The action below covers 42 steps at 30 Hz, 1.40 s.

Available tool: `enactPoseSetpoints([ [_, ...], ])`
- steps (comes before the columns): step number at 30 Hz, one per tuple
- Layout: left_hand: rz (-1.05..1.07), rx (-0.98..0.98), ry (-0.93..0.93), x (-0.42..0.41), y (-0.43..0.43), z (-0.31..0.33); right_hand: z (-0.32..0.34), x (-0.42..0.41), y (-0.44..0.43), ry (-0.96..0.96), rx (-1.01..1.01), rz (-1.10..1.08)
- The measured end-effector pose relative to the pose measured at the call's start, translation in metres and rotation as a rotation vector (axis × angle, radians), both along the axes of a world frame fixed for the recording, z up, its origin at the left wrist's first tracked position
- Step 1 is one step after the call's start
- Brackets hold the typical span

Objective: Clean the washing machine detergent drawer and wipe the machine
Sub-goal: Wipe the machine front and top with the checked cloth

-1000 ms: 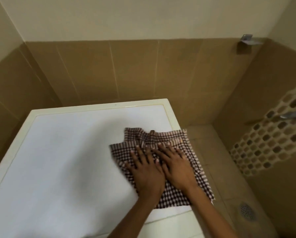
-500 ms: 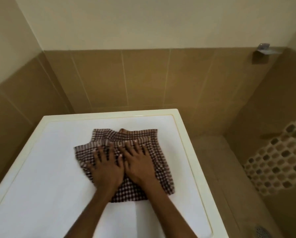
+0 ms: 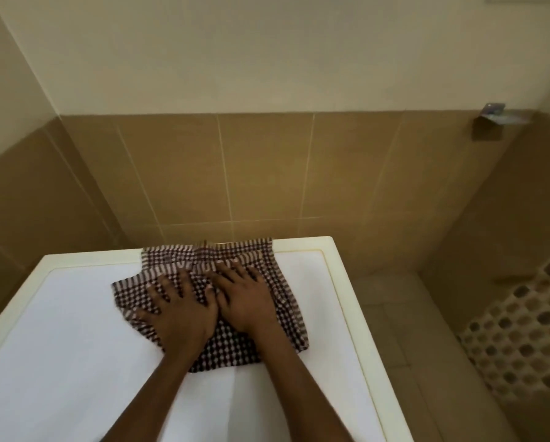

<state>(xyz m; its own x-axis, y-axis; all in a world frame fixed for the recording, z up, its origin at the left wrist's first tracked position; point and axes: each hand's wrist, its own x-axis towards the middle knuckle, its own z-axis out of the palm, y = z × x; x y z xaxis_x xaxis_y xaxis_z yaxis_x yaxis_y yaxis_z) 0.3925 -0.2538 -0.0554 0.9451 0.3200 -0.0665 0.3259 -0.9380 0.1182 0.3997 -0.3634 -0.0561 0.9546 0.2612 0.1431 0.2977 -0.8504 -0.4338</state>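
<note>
Directly beneath both spread, flat hands, left hand (image 3: 179,309) and right hand (image 3: 246,298), lies a rumpled checked cloth (image 3: 267,263) reaching the washing machine (image 3: 76,330) top's back edge.

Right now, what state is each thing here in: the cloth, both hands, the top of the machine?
Checked cloth: spread flat, far edge at the machine's back rim.
Left hand: open, palm down on the cloth.
Right hand: open, palm down on the cloth.
Machine top: white and bare apart from the cloth.

Cloth (image 3: 209,301) now at rear edge (pushed)
</note>
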Motion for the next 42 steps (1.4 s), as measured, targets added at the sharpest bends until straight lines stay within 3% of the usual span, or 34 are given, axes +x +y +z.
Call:
enactPoseSetpoints([
  [6,-0.343,-0.004,-0.047,0.03,-0.068,0.001,-0.003,0.012,-0.065,0.022,-0.052,-0.453],
  [10,-0.459,-0.019,-0.045,0.035,-0.067,0.001,-0.003,0.016,-0.059,0.091,-0.099,-0.542],
  [14,-0.333,-0.011,-0.027,0.038,-0.023,-0.001,0.0,0.023,-0.016,0.081,-0.111,-0.426],
  [21,0.112,-0.017,0.004,0.05,0.119,0.0,0.003,0.051,0.122,0.082,-0.039,0.044],
  [27,0.161,-0.021,-0.008,0.062,0.139,0.002,0.001,0.074,0.134,0.02,-0.027,0.149],
  [32,0.015,0.004,-0.015,0.081,0.091,0.002,0.002,0.081,0.082,0.025,-0.048,0.016],
  [42,-0.415,-0.047,-0.072,0.06,-0.121,-0.002,-0.003,0.033,-0.127,0.086,-0.22,-0.414],
])
